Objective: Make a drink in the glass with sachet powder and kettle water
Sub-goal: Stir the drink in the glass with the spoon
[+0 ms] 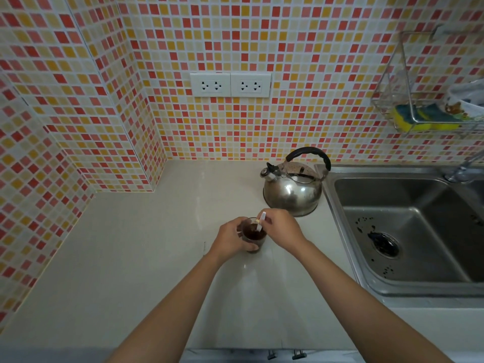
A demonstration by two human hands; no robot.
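Brown drink fills glass (253, 235) on counter (157, 244), near kettle (293, 189). My left hand (230, 238) grips glass; right hand (280, 227) pinches white stirrer (261, 221). Hard stirring could slop or tip it.

Left side of glass (253, 235) covered by fingers of left hand (230, 238). Lower end of white stirrer (260, 223) lost in dark liquid; type of utensil not discernible. Right of kettle (294, 188): sink (392, 289) and tap (465, 166) cut by frame edge. Above sink, printed item in wire rack (387, 82) cropped, unidentifiable.
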